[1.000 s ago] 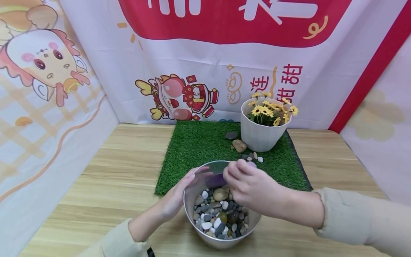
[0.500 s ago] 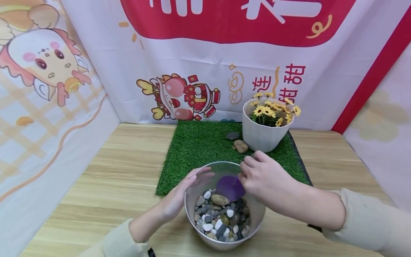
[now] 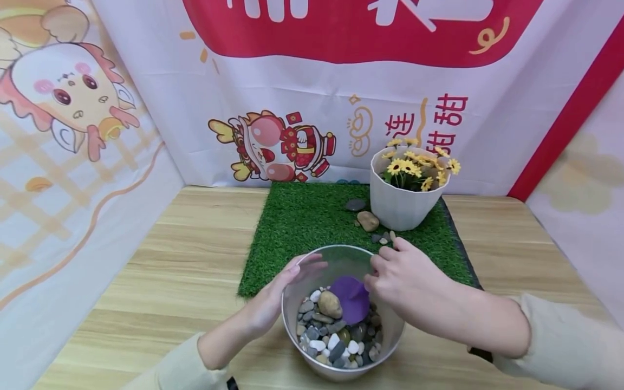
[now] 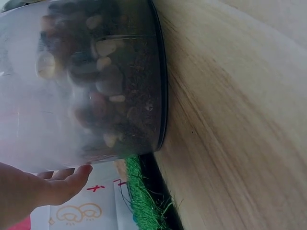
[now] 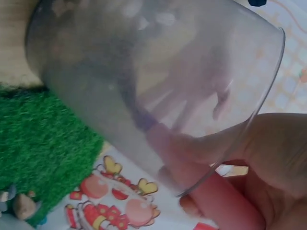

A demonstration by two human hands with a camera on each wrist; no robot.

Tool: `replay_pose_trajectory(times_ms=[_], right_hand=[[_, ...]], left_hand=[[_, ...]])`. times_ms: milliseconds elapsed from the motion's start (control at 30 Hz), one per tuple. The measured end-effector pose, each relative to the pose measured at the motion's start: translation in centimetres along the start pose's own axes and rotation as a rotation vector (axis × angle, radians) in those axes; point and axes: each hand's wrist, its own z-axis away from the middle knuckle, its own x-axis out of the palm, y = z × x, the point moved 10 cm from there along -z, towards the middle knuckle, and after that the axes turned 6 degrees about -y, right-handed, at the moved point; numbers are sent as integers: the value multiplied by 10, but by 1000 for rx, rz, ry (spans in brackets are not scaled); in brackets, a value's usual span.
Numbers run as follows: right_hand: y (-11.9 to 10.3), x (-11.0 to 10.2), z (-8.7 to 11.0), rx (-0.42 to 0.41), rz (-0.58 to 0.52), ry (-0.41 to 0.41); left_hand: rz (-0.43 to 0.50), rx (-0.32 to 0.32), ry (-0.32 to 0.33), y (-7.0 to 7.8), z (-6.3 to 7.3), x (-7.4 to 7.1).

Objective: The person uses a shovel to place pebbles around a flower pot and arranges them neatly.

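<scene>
head, left hand (image 3: pixel 271 297) spread, right hand (image 3: pixel 405 275) curled

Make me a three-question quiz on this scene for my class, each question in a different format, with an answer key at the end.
1. True or false: The left hand is outside the bucket.

2. Multiple choice: What does the right hand grip?
A) a flower stem
B) a pink handle
C) a white stone

3. Fill in the blank: The white pot with yellow flowers stands on the ____ mat.

Key:
1. True; its fingers show through the clear wall.
2. B; the right wrist view shows it best.
3. green
</scene>
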Motion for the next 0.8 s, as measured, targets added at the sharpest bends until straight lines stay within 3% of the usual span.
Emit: replay_pose_trajectory(times_ms=[200, 400, 633, 800], right_hand=[[-12, 2, -9, 12, 140, -46], [-8, 5, -10, 37, 46, -57], [-3, 8, -15, 43, 35, -81], [0, 4, -12, 53, -42, -45]], left_hand=[[16, -6, 3, -1, 1, 1], [19, 6, 2, 1, 0, 1], [25, 22, -1, 5, -1, -2], [11, 9, -3, 2, -1, -1]])
